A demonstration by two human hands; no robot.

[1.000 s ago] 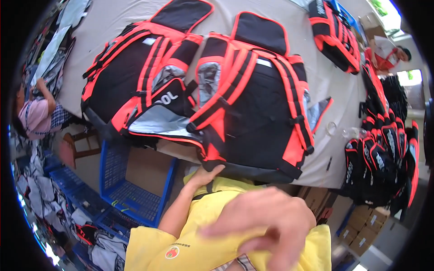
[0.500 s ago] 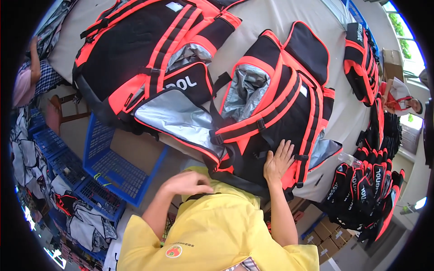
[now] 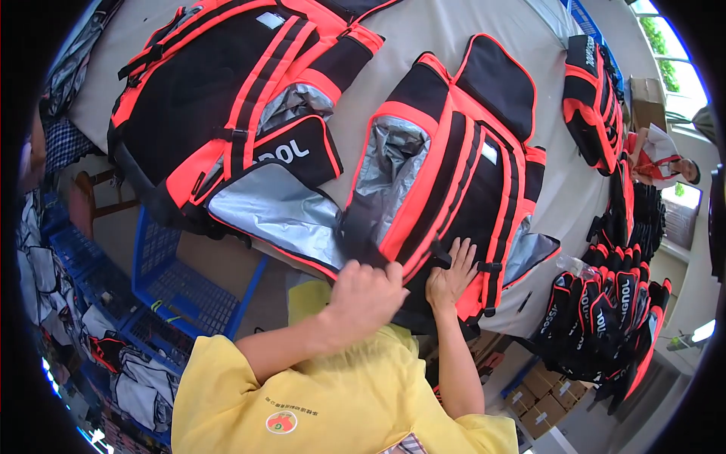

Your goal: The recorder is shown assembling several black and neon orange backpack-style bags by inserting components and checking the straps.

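A black and orange backpack (image 3: 484,208) lies before me on the table, its silver-lined side pocket (image 3: 389,163) gaping. My left hand (image 3: 367,295) is closed in a fist at the near end of its shoulder strap (image 3: 435,223), which runs taut toward the fist; what lies inside the fingers is hidden. My right hand (image 3: 451,276) rests flat on the black back panel with its fingers stretched out. Left of it lies a second, similar backpack (image 3: 204,98), with a silver-lined flap (image 3: 276,204) folded open toward me.
Blue plastic crates (image 3: 189,280) stand low on the left beside heaps of grey fabric (image 3: 140,386). Several finished-looking bags (image 3: 597,321) stand in a row at the right, above cardboard boxes (image 3: 541,401). Another person (image 3: 658,159) is at the far right.
My left hand has moved from in front of my waist up to the backpack and closed. The curved shoulder strap has been pulled straight. My right hand stays on the back panel.
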